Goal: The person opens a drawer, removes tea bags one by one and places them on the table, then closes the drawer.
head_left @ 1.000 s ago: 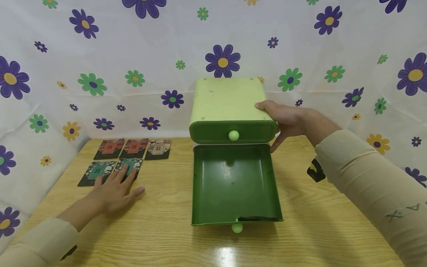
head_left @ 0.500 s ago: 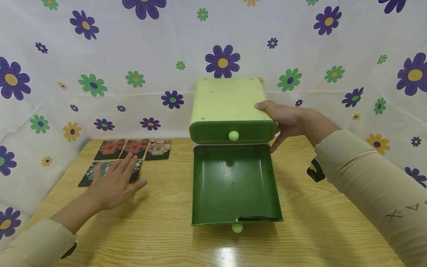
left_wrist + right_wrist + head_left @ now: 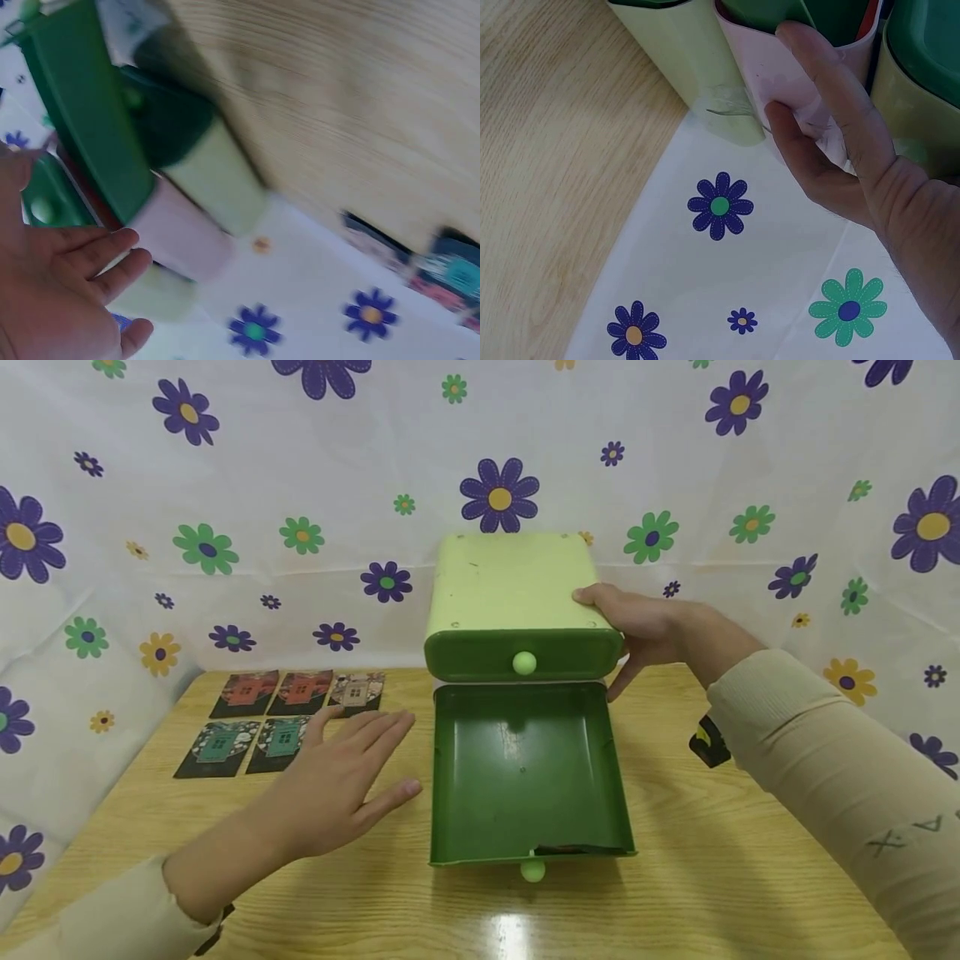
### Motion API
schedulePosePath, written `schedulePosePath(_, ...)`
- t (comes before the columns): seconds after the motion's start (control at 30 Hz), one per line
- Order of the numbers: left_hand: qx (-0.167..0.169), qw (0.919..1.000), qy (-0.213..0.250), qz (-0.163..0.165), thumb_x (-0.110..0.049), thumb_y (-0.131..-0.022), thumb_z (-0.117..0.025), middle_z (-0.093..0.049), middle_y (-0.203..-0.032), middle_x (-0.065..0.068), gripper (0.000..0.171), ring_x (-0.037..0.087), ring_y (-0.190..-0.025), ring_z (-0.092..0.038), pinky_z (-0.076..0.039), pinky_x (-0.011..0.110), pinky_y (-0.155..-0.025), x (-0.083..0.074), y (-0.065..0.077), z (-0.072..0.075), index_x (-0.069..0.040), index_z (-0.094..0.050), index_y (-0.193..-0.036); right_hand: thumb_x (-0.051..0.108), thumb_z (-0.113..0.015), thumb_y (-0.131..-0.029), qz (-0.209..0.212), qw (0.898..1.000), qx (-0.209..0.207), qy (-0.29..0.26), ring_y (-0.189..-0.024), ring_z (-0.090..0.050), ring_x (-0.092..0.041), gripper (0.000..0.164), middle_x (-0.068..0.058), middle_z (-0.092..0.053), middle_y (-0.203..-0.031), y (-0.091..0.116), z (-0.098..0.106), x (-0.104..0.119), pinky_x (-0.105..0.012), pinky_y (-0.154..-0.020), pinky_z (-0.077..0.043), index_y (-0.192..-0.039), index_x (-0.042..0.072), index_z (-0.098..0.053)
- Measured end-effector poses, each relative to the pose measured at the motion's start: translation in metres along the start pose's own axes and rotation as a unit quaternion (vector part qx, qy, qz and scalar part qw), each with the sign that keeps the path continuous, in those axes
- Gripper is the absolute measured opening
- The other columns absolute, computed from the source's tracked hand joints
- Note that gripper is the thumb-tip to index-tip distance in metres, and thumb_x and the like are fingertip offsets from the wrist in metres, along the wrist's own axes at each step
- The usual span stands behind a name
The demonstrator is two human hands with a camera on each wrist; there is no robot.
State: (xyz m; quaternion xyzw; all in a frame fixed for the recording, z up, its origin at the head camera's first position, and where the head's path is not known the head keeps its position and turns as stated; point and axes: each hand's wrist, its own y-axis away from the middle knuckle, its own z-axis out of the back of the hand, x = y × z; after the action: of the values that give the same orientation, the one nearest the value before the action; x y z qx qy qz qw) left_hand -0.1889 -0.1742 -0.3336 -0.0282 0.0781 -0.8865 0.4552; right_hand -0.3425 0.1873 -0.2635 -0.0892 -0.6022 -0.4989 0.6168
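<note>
Drawer unit [image 3: 517, 581] stands on the wooden table [image 3: 360, 897], its middle drawer [image 3: 517, 777] pulled out toward me. Behind that drawer's front wall lies a thin dark item [image 3: 581, 850]. I hold the unit with my right hand [image 3: 648, 625], thumb on top and fingers on the side. My left hand [image 3: 337, 793] is above the table, fingers extended and thumb spread wide, between the drawer and five printed cards [image 3: 216, 747]. Flowered cloth [image 3: 390, 452] hangs behind.

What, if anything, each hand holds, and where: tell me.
The right hand holds the drawer cabinet by its top edge and right side; the left hand holds nothing.
</note>
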Motion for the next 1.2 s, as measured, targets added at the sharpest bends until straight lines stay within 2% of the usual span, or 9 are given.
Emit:
schedulePosePath(0.07,-0.003,0.9995,0.013,-0.028,-0.055,-0.102,-0.045,-0.049,-0.151,0.008,0.068,0.029,-0.138,-0.046,-0.019,0.063,-0.113,-0.012,-0.006,0.001,-0.009,-0.040,-0.152,0.062,-0.019,-0.103,0.001,1.000,-0.001,0.003,-0.115,-0.061,-0.042,0.070,-0.026,-0.051,-0.128,0.000,0.000,0.000,-0.061,-0.083,-0.056,-0.152,0.012,-0.018)
schedulePosePath(0.23,0.023,0.9936,0.045,-0.101,-0.060,-0.101,-0.043,-0.055,-0.146,0.006,0.070,0.025,-0.135,-0.049,-0.026,0.061,-0.113,-0.044,-0.022,0.002,-0.008,-0.048,-0.147,0.062,-0.019,-0.102,-0.004,1.000,-0.003,0.000,-0.113,-0.061,-0.042,0.070,-0.026,-0.051,-0.128,-0.001,0.000,0.000,-0.062,-0.084,-0.055,-0.151,0.012,-0.019)
schedulePosePath(0.4,0.053,0.9794,0.061,-0.185,-0.055,-0.098,-0.054,-0.064,-0.134,0.001,0.059,0.017,-0.125,-0.057,-0.034,0.052,-0.110,-0.072,-0.037,-0.002,-0.010,-0.061,-0.135,0.061,-0.019,-0.102,-0.004,1.000,-0.002,-0.003,-0.112,-0.062,-0.040,0.069,-0.026,-0.051,-0.127,0.000,-0.001,0.000,-0.063,-0.085,-0.055,-0.150,0.011,-0.021)
schedulePosePath(0.5,0.078,0.9717,0.068,-0.212,-0.046,-0.098,-0.060,-0.069,-0.125,-0.003,0.046,0.013,-0.117,-0.062,-0.036,0.047,-0.107,-0.085,-0.045,-0.004,-0.012,-0.066,-0.127,0.061,-0.019,-0.102,-0.005,1.000,-0.003,-0.004,-0.112,-0.062,-0.040,0.069,-0.026,-0.052,-0.127,-0.001,0.000,0.000,-0.064,-0.085,-0.054,-0.150,0.011,-0.021)
schedulePosePath(0.7,0.113,0.9645,0.109,-0.212,-0.033,-0.099,-0.062,-0.075,-0.102,-0.012,0.023,0.001,-0.096,-0.065,-0.039,0.037,-0.099,-0.102,-0.060,-0.009,-0.018,-0.075,-0.112,0.061,-0.019,-0.102,-0.004,1.000,-0.002,-0.007,-0.114,-0.061,-0.041,0.069,-0.026,-0.051,-0.129,-0.001,0.001,0.000,-0.065,-0.085,-0.054,-0.150,0.011,-0.022)
schedulePosePath(0.83,0.068,0.9617,0.149,-0.220,-0.023,-0.098,-0.065,-0.074,-0.082,-0.012,0.014,-0.003,-0.075,-0.063,-0.047,0.026,-0.085,-0.104,-0.064,-0.012,-0.017,-0.077,-0.093,0.060,-0.018,-0.103,-0.004,1.000,-0.004,-0.009,-0.115,-0.060,-0.041,0.068,-0.026,-0.051,-0.129,-0.002,-0.001,0.001,-0.065,-0.085,-0.054,-0.149,0.011,-0.024)
schedulePosePath(0.93,0.037,0.9591,0.182,-0.213,-0.016,-0.097,-0.066,-0.073,-0.077,-0.007,0.014,-0.002,-0.068,-0.063,-0.050,0.017,-0.073,-0.102,-0.065,-0.013,-0.014,-0.075,-0.086,0.060,-0.018,-0.103,-0.004,1.000,-0.004,-0.006,-0.114,-0.061,-0.041,0.068,-0.026,-0.052,-0.128,-0.002,-0.001,0.002,-0.064,-0.084,-0.054,-0.149,0.010,-0.024)
schedulePosePath(1.0,0.033,0.9580,0.200,-0.203,-0.014,-0.097,-0.066,-0.073,-0.077,-0.005,0.014,-0.002,-0.067,-0.063,-0.051,0.014,-0.068,-0.101,-0.066,-0.013,-0.012,-0.074,-0.086,0.060,-0.018,-0.102,-0.006,1.000,-0.006,-0.007,-0.114,-0.061,-0.041,0.069,-0.026,-0.052,-0.128,-0.001,-0.001,0.001,-0.064,-0.084,-0.054,-0.149,0.010,-0.024)
schedulePosePath(1.2,0.026,0.9563,0.230,-0.179,-0.012,-0.097,-0.064,-0.072,-0.078,-0.004,0.014,-0.003,-0.066,-0.059,-0.050,0.015,-0.066,-0.096,-0.063,-0.010,-0.011,-0.073,-0.086,0.061,-0.018,-0.102,-0.009,1.000,-0.007,-0.009,-0.114,-0.061,-0.040,0.069,-0.026,-0.051,-0.129,-0.002,-0.001,0.000,-0.063,-0.083,-0.055,-0.149,0.011,-0.022)
